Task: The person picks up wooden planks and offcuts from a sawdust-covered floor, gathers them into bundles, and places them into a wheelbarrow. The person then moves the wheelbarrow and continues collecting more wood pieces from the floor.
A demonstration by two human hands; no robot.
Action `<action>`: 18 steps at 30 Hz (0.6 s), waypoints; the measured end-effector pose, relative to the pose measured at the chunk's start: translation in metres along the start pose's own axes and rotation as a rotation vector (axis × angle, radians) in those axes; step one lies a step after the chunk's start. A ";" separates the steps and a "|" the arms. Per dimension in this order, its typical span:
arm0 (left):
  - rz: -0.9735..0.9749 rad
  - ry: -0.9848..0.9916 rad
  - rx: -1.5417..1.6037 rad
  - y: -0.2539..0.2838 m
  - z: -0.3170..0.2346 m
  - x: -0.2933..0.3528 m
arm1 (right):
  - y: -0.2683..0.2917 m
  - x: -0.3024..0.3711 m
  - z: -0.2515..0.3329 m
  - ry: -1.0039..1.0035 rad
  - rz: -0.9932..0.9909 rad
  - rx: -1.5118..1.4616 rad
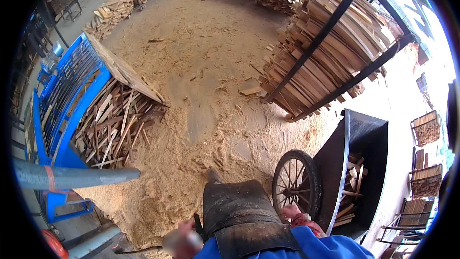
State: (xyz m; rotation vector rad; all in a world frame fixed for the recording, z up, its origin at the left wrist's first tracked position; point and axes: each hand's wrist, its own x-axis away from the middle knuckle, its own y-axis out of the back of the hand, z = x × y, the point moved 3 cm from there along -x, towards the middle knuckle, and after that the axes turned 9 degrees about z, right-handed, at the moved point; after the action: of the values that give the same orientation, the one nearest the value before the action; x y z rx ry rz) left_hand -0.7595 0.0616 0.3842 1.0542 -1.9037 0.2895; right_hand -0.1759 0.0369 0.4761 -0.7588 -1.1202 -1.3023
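Observation:
At the lower edge, left of the dark apron (235,208) I wear, is my left hand (184,240). It is smeared, so its fingers do not show clearly. A narrow black piece (197,225) stands between it and the apron; whether the hand touches it I cannot tell. My right hand (289,211) hangs on the apron's other side, fingers curled in, with nothing visible in them. A red patterned cuff (306,221) covers that wrist. Closest to this hand is the spoked wheel (291,191) of a dark metal cart (366,132), which carries wood offcuts (353,182).
Sawdust (191,91) covers the floor. A blue slatted frame (72,100) stands left beside a heap of wood strips (117,120). A grey pipe (81,177) juts in from the left. At right, a black metal rack (330,24) holds stacked boards (311,52).

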 end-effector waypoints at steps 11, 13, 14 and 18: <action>-0.280 -0.004 0.786 0.209 -0.290 -0.105 | -0.012 -0.071 -0.054 -0.141 -0.088 0.206; -0.345 0.032 0.705 0.219 -0.272 -0.101 | -0.016 -0.096 -0.030 -0.204 0.004 0.269; -0.360 0.045 0.665 0.222 -0.269 -0.102 | -0.014 -0.111 -0.019 -0.197 0.028 0.306; -0.322 0.042 0.814 0.191 -0.332 -0.178 | 0.088 -0.223 0.025 0.066 -0.198 0.656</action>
State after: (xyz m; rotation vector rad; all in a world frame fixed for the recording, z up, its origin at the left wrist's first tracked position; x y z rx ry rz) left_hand -0.6671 0.4658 0.4654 1.8372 -1.5484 0.9344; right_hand -0.0757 0.1518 0.2895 -0.1197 -1.4829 -1.0107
